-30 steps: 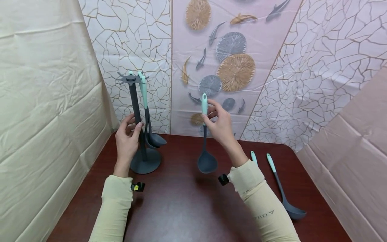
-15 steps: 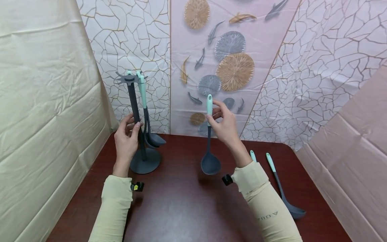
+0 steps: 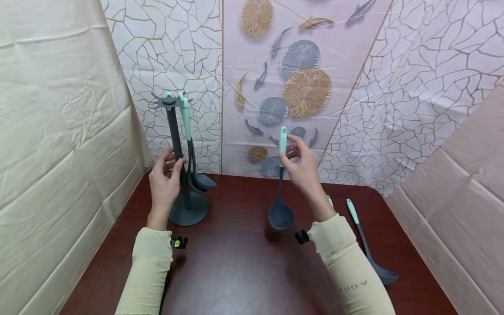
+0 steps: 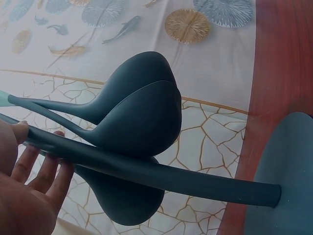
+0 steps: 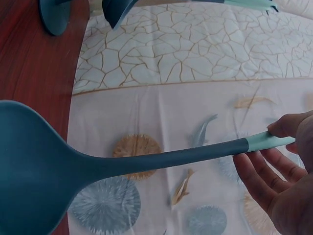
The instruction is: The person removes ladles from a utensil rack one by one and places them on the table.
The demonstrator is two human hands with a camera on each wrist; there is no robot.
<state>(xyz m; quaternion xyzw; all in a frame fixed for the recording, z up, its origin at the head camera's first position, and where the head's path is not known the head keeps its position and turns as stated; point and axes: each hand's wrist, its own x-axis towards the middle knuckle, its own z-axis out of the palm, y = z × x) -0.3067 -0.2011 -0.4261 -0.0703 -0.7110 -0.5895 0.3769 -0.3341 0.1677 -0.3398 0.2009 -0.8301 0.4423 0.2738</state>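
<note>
I have the worktop [image 3: 236, 271] across the lower frame and the rack [image 3: 174, 131] standing at left, hung ladles [image 3: 202, 181] on its crown; I see no other holder. The raised ladle [image 3: 281, 210] dangles bowl-down mid-frame. My left grip [image 3: 164, 181] curls round the rack's post, likely steadying it; my right grip [image 3: 302, 164] pinches the raised ladle's handle [image 3: 283, 143], apparently low enough to leave its hole [image 3: 284, 130] uncovered.

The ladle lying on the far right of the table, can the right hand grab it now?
Probably not yet: the right hand holds another ladle. It would likely need to let go first, though the lying ladle's handle looks uncovered.
</note>
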